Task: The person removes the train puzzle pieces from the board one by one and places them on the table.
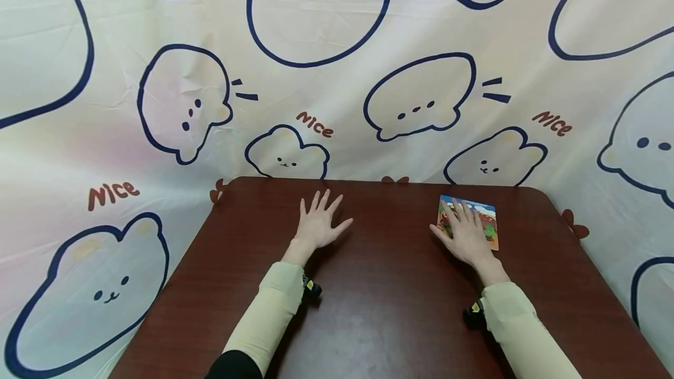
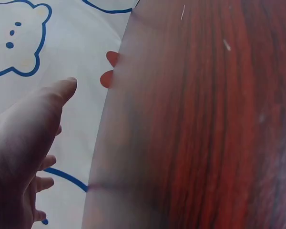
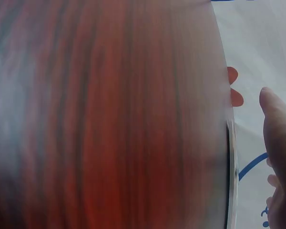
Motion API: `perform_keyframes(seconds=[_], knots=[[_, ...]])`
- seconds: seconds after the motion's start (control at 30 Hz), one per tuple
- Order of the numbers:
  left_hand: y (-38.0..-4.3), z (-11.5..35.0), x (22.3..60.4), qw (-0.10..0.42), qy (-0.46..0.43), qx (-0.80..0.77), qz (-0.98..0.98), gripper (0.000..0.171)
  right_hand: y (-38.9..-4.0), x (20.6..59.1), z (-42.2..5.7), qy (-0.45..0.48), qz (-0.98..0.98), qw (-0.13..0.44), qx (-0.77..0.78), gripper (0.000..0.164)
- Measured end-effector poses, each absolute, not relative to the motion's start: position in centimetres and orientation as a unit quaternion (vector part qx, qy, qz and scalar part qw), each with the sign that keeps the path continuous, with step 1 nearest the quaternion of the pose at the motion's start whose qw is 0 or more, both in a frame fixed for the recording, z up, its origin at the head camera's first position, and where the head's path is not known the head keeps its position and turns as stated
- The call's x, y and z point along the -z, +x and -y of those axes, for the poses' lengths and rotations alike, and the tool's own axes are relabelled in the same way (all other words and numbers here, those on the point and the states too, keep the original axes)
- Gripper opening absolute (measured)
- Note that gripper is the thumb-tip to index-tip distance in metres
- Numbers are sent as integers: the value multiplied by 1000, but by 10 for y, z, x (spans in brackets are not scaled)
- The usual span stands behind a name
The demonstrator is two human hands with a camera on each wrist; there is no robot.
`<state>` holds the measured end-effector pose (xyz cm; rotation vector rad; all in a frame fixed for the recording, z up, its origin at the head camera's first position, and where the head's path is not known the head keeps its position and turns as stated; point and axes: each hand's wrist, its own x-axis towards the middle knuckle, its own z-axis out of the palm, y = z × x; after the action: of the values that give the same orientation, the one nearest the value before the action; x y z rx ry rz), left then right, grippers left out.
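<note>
My left hand [image 1: 317, 227] is over the far middle of the brown table [image 1: 379, 285], fingers straight and spread, with nothing held. In the left wrist view its thumb [image 2: 62, 90] points out past the table's edge. Toward the far right, my right hand [image 1: 466, 240] lies flat over a thin square board or book [image 1: 489, 224] with a colourful picture in blue, brown and green. Its straight fingers cover much of the picture. The right wrist view shows the thin side edge [image 3: 232, 176] of that flat thing, beside the right thumb [image 3: 271, 105].
A pale cloth [image 1: 337, 92] with outlined cartoon bears and the word "Nice" hangs behind and around the table. Both forearms wear pale sleeves [image 1: 263, 314], and a small dark camera [image 1: 312, 290] sits on each wrist.
</note>
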<state>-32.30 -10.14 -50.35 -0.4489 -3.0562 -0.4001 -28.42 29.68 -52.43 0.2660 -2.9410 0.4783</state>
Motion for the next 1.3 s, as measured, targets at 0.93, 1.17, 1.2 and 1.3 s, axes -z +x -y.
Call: perform_keyframes(seconds=[0.93,1.17,1.2,1.3], knots=[[-309,-2,514,-36,-243,164,955,85,-285,517,-341,73,984,41,-160,90],[-310,-38,501,-41,-269,138,952,84,-286,510,-365,59,985,37,-156,91],[-310,-42,500,-41,-274,134,952,84,-286,510,-368,56,986,35,-156,91],[-310,-52,501,-44,-282,118,951,83,-286,512,-377,47,987,29,-151,93]])
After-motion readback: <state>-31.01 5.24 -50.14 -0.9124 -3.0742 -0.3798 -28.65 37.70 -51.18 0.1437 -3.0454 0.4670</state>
